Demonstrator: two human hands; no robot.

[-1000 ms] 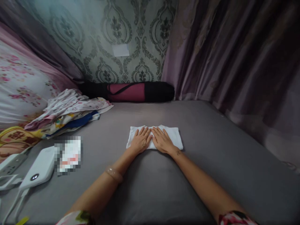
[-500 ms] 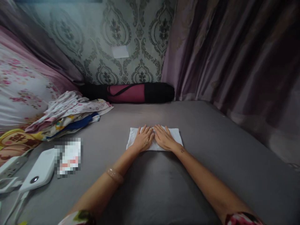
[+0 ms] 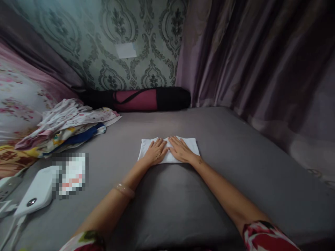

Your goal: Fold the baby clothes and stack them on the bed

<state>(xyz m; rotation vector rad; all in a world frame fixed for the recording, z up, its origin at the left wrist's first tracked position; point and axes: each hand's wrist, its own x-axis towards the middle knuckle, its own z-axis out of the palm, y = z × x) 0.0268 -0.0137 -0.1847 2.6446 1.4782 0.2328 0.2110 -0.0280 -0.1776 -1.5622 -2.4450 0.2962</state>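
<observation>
At the lower edge: floral left sleeve (image 3: pixel 83 241) and right sleeve (image 3: pixel 265 237), bare forearms angled forward and inward over the grey sheet (image 3: pixel 170 202). On the left forearm: pale bracelet (image 3: pixel 125 190). At lower left, on the sheet: white power bank (image 3: pixel 38 191), dark round display and white cables (image 3: pixel 18 228) toward its near end. Beside it, cut by the frame edge: white socket strip (image 3: pixel 9 184). Just right of the power bank: pixelated item (image 3: pixel 74 174), apparently white with a red band, nature not readable.

Ahead, at mid-sheet: left hand (image 3: pixel 156 152), palm down, fingers extended and slightly spread, flat on the left half of the white cloth (image 3: pixel 169 159). Right hand (image 3: pixel 181 150): same posture, on the right half. Thumbs close together near the middle. Cloth: folded, flat on the sheet, long side crosswise, outer ends exposed beyond both hands.

Farther, at left: yellow cushion (image 3: pixel 15 159), then heaped clothes (image 3: pixel 70 116) near a floral pillow (image 3: pixel 17 106). At the far edge of the sheet: long bag (image 3: pixel 138 100), black with maroon middle, laid crosswise. Flanking: left curtain (image 3: pixel 47 52) and right curtain (image 3: pixel 222 69). Farthest: patterned wall (image 3: pixel 146 35), with white panel (image 3: pixel 126 50) above the bag.
</observation>
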